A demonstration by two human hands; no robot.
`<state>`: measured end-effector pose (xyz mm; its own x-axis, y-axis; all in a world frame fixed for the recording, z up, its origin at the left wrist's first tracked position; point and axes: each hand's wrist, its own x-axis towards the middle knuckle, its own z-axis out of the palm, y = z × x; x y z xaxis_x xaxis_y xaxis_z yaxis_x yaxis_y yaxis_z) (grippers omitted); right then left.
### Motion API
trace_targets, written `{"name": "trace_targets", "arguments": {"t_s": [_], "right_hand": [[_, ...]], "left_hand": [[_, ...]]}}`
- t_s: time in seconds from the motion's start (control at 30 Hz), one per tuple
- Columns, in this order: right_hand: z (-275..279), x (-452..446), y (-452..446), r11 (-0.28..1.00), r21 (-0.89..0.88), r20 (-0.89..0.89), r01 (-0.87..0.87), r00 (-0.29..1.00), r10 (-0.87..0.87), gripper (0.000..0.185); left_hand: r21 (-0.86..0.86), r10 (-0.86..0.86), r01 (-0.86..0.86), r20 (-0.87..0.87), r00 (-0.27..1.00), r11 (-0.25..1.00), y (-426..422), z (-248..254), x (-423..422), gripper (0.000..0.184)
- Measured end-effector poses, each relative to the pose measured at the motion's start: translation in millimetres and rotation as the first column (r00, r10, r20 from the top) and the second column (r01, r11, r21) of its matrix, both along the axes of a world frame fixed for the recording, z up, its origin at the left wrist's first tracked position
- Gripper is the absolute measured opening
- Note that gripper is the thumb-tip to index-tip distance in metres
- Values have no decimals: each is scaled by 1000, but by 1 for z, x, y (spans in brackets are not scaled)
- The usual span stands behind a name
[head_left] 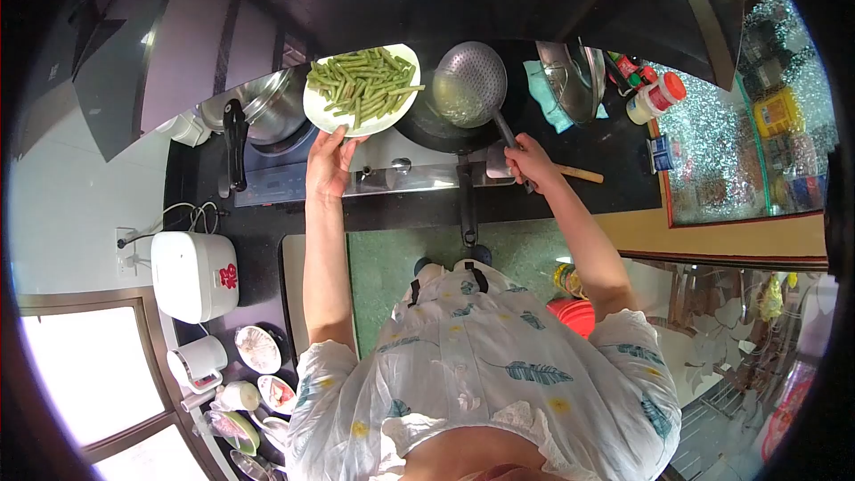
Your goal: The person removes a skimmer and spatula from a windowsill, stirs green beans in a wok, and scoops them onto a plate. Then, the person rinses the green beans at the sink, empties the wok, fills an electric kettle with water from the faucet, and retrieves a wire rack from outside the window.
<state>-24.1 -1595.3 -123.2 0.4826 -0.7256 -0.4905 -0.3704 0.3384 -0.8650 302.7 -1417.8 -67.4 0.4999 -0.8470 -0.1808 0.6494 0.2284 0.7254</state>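
Observation:
My left hand (330, 160) grips the lower rim of a white plate (405, 116) heaped with cut green beans (363, 82). The plate is held up over the stove, left of a dark wok (417, 129). In my right hand (532, 163), closed round its handle, is a perforated metal skimmer (472, 80). Its round bowl is over the wok and hides much of it. The wok's long black handle (468, 205) points toward my body. Beside my right hand lies a utensil with a wooden handle (579, 174), its far part partly hidden.
A steel pot (272, 116) with a black handle stands at left. Seasoning bottles (656, 98) and a metal bowl (570, 80) on a teal cloth (552, 102) are at right. A white rice cooker (191, 276) and several dishes (258, 349) occupy the left counter.

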Motion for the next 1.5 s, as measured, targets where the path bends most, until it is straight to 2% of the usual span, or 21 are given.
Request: {"name": "trace_targets", "arguments": {"t_s": [0.07, 0.17, 0.23, 0.37, 0.47, 0.57, 0.77, 1.03, 1.1, 1.2, 1.23, 1.33, 1.43, 1.5], "right_hand": [[11, 3, 8, 979, 203, 119, 34, 991, -59, 10], [4, 1, 5, 878, 473, 286, -80, 956, -67, 11], [6, 4, 9, 831, 541, 351, -128, 933, -85, 7], [3, 4, 8, 742, 639, 443, -200, 885, -143, 12], [17, 4, 8, 766, 615, 429, -184, 894, -129, 13], [33, 1, 4, 838, 512, 447, -189, 892, -72, 12], [80, -9, -9, 949, 293, 337, -114, 941, 9, 11], [135, -21, -13, 991, 73, 217, -114, 971, 96, 14], [143, -20, -6, 989, -61, 154, -136, 978, 144, 15], [146, -22, 7, 945, -253, 105, -207, 965, 240, 18], [149, -21, 14, 909, -349, 3, -228, 970, 245, 18], [154, -23, 30, 740, -585, -240, -332, 942, 233, 21], [162, -21, 40, 445, -787, -346, -426, 904, 253, 22], [164, -17, 45, 432, -802, -331, -412, 909, 252, 21]], "left_hand": [[9, -5, 4, 3, 1000, 1000, 3, -1, 1, 39], [3, -12, 12, -12, 1000, 1000, 5, -3, 2, 38], [7, -9, 9, -25, 1000, 1000, 6, -4, 2, 38], [24, 1, 0, -36, 999, 1000, 11, -6, 0, 37], [53, 18, -16, -32, 999, 998, 12, -8, -2, 39], [74, 33, -31, -24, 999, 997, 15, -7, -7, 40], [82, 11, -11, -5, 1000, 997, 15, -13, -13, 42], [166, -27, 34, -45, 999, 985, 2, -48, -23, 38], [172, -26, 38, -69, 997, 984, -3, -57, -26, 37], [166, -47, 62, -93, 995, 984, -11, -61, -34, 37], [160, -49, 65, -103, 993, 985, -13, -62, -36, 38], [155, -48, 67, -126, 991, 986, -20, -69, -43, 40], [117, -43, 59, -140, 989, 991, -21, -71, -45, 39], [107, -50, 67, -151, 987, 992, -21, -73, -47, 38]]}}
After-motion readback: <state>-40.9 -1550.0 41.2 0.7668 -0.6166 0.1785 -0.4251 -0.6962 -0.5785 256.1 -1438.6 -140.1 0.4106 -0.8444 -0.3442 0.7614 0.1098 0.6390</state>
